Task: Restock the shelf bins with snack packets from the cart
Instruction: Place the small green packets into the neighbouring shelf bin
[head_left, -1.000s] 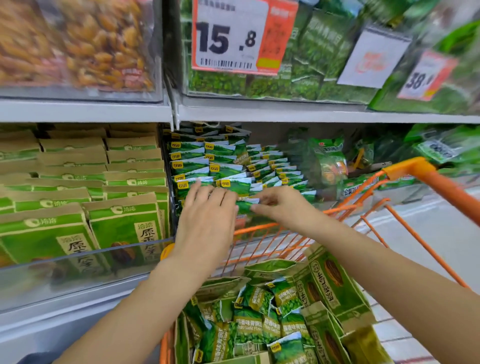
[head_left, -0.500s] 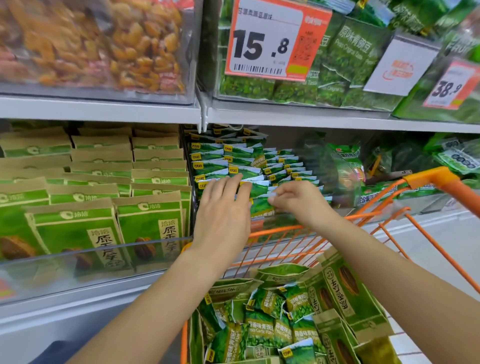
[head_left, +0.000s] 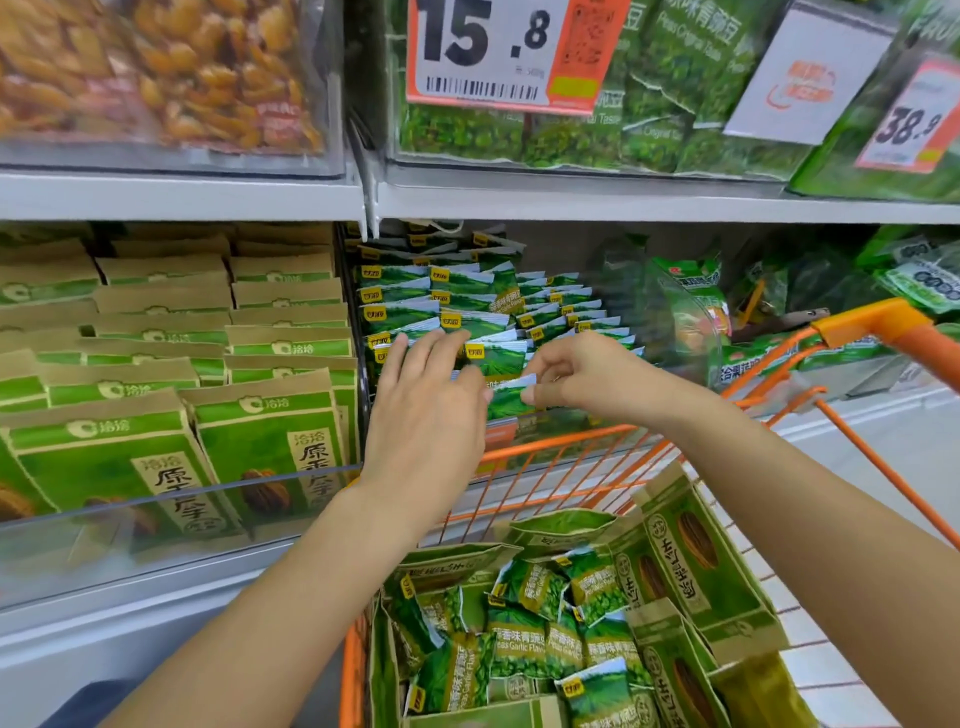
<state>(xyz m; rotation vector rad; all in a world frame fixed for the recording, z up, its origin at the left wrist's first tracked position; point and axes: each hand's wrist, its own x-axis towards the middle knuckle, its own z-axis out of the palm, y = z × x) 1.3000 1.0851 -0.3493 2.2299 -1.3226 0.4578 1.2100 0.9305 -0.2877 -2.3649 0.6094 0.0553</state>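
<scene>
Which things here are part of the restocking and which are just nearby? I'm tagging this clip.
In the job:
- left hand, fingers flat on the binned packets
- right hand, pinching a small green pea packet
- middle shelf bin of those packets
- orange cart with loose pea packets

Just nearby:
- kraft seed bags on the left
- 15.8 price tag
- upper bin of orange snacks

Two hands (head_left: 431, 415) reach over one orange cart (head_left: 597, 447). Three price tags hang above the cart: one reading 15.8 (head_left: 498, 52), one blank white (head_left: 805, 78), one reading 38.9 (head_left: 909, 124). In the cart lie about ten small green pea packets (head_left: 519, 649) and about four tall kraft-and-green bags (head_left: 696, 561). Left of the cart, kraft-and-green bags (head_left: 260, 441) stand in three rows; the shelved small packets (head_left: 467, 306) are too many to count.
</scene>
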